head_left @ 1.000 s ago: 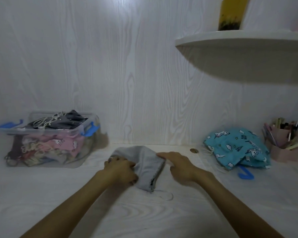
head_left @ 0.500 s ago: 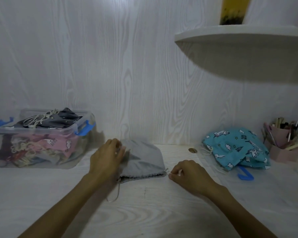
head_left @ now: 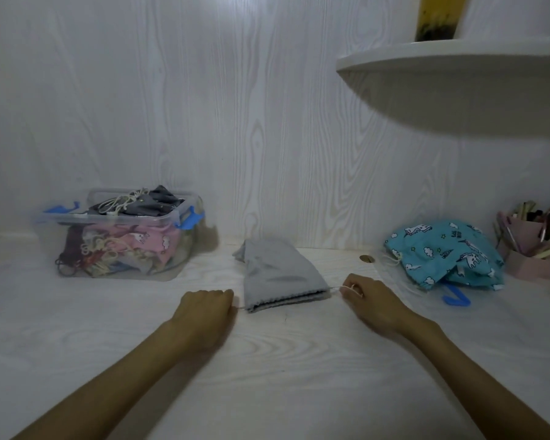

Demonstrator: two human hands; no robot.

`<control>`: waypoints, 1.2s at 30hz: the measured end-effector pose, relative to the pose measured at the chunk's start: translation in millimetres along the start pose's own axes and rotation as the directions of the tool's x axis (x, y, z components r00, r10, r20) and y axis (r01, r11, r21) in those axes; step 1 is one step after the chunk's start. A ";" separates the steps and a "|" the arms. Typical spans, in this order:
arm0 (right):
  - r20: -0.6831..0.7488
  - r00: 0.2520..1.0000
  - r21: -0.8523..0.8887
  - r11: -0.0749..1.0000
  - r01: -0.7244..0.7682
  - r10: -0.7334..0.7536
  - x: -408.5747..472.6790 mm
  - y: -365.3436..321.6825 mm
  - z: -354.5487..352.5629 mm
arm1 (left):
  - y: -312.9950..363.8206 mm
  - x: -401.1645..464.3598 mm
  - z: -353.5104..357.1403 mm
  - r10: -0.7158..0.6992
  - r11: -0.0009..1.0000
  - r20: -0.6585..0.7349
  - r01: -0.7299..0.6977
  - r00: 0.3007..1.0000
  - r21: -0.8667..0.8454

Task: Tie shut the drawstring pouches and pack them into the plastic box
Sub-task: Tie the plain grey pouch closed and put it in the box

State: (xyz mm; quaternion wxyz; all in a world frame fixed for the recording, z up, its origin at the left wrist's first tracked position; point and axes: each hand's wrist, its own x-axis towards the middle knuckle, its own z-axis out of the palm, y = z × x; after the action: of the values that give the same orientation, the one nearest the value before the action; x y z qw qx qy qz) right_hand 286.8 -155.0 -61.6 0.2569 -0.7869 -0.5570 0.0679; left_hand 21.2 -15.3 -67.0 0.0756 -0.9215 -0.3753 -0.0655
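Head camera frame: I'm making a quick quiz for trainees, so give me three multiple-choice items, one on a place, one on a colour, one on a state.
1. Where is the plastic box?
A. far left of the desk
B. on the shelf
C. beside the pen holder

2. What colour is the pouch between the hands?
A. pink
B. grey
C. teal

3. How is that pouch's mouth?
A. knotted
B. flat, not cinched
C. inside the box

Key: 1 A, it stands left by the wall. 2 B, the grey pouch lies between the left hand and right hand. 3 B, each hand pinches a cord end at the straight hem.
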 end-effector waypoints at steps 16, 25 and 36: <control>-0.110 0.994 0.423 0.906 0.026 0.022 7.6 -33.3 -7.4 | 23.6 9.4 6.1 -0.015 0.859 0.030 0.028 0.999 -0.511; 0.046 0.999 0.143 0.990 0.017 -0.024 -6.7 -0.4 -3.1 | -26.2 1.0 -0.9 -0.070 0.977 -0.267 0.011 0.961 -0.214; 0.065 0.985 -0.029 0.987 -0.160 0.162 12.6 30.9 -10.2 | -79.0 -7.0 4.2 -0.314 0.946 -0.250 0.279 0.916 -0.169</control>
State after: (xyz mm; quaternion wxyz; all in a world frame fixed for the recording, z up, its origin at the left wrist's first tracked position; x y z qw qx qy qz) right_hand 321.4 -154.5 -65.5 0.2225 -0.8296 -0.5006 0.1083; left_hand -39.0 36.5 -65.2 0.0559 -0.8388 -0.4917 -0.2269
